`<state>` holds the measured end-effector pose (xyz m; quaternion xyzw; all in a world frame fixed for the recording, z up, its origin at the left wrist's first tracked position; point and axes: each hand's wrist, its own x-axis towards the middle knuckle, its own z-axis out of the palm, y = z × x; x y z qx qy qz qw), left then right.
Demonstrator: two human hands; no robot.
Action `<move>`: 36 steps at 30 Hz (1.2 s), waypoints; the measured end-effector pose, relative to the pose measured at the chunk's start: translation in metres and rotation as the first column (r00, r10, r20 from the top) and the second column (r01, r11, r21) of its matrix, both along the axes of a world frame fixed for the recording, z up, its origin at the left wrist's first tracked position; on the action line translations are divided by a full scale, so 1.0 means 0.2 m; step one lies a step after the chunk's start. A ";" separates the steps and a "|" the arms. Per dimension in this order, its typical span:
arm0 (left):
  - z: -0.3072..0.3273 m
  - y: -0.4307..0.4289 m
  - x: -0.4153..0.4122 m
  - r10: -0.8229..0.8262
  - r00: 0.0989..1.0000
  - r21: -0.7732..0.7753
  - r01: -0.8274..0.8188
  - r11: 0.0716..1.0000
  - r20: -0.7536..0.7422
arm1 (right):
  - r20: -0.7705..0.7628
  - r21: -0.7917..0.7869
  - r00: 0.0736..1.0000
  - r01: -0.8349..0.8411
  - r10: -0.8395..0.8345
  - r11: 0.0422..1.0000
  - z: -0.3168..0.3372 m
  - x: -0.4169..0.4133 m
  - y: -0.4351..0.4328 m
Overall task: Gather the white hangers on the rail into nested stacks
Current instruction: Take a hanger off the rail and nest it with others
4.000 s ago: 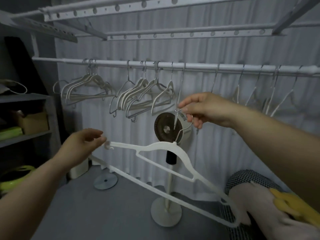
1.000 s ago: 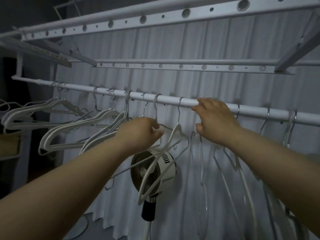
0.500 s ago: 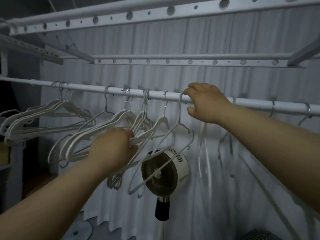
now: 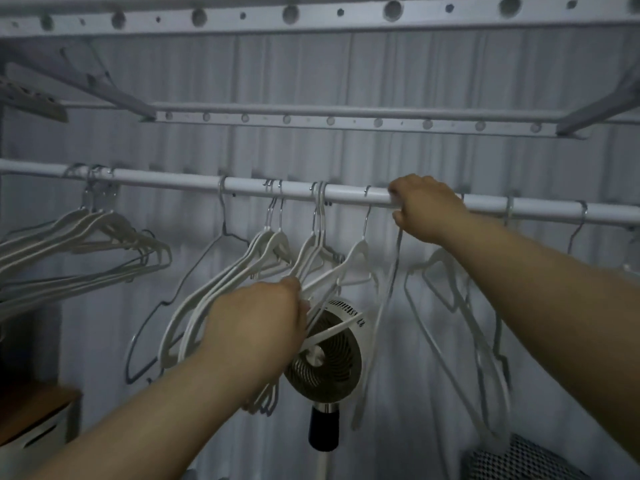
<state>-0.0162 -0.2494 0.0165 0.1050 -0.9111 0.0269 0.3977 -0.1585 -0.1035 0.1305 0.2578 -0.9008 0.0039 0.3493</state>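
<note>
Several blurred white hangers (image 4: 446, 289) under right hand (image 4: 427, 209) on rail (image 4: 173, 180)

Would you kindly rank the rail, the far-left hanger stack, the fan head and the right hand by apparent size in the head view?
1. rail, spanning the frame.
2. far-left hanger stack, cut off at the edge.
3-4. fan head and right hand look alike; the hand is nearer, so unranked.

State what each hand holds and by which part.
Left hand grips bunched white hangers by their sloping arms; right hand curls round the rail, perhaps a hook.
</note>
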 end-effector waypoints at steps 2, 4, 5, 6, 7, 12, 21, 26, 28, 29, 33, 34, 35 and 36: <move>0.00 -0.01 -0.02 -0.039 0.999 0.004 0.039 0.999 0.006 | -0.017 -0.018 1.000 0.006 -0.007 1.000 0.00 -0.01 0.01; 0.01 -0.02 -0.04 -0.065 0.998 0.004 0.065 0.998 0.001 | -0.024 -0.020 1.000 0.007 -0.008 1.000 -0.01 -0.02 0.03; 0.02 -0.02 -0.05 -0.076 0.997 0.003 0.076 0.997 -0.004 | -0.024 -0.019 1.000 0.004 -0.005 1.000 -0.01 -0.02 0.04; 0.03 -0.02 -0.06 -0.084 0.996 -0.004 0.084 0.996 -0.015 | -0.025 -0.018 1.000 0.001 -0.002 1.000 -0.01 -0.02 0.04; 0.04 -0.02 -0.07 -0.090 0.996 -0.012 0.090 0.996 -0.028 | -0.029 -0.017 1.000 -0.002 0.001 1.000 -0.02 -0.02 0.05; 0.10 0.03 -0.14 -0.084 0.996 -0.018 0.083 0.996 -0.023 | -0.029 -0.010 1.000 -0.010 0.009 1.000 -0.01 -0.04 0.11; 0.11 0.09 -0.24 -0.064 0.998 0.031 0.063 0.998 0.015 | -0.038 0.063 0.996 -0.080 0.082 0.995 0.01 -0.05 0.22; 0.01 0.07 -0.10 -0.033 0.998 0.116 0.026 0.993 0.062 | -0.045 0.078 0.991 -0.124 0.128 0.989 0.00 -0.05 0.24; -0.02 0.06 0.00 -0.012 0.998 0.166 0.001 0.986 0.068 | -0.065 0.102 0.987 -0.138 0.145 0.985 -0.01 -0.04 0.22; -0.04 0.06 0.05 0.002 0.997 0.176 -0.015 0.984 0.071 | -0.083 0.118 0.985 -0.143 0.153 0.983 -0.02 -0.03 0.21; -0.14 0.05 0.30 0.042 0.998 0.178 -0.051 0.983 0.054 | -0.149 0.171 0.963 -0.200 0.226 0.965 -0.08 0.08 0.11; -0.15 0.05 0.37 0.038 0.998 0.182 -0.045 0.982 0.044 | -0.115 0.181 0.958 -0.241 0.264 0.954 -0.10 0.12 0.07; -0.17 0.05 0.44 0.039 0.999 0.187 -0.046 0.981 0.038 | -0.060 0.206 0.953 -0.279 0.297 0.938 -0.13 0.17 0.04; -0.17 0.05 0.52 0.048 0.999 0.191 -0.051 0.980 0.022 | 0.000 0.247 0.947 -0.310 0.320 0.918 -0.15 0.21 0.02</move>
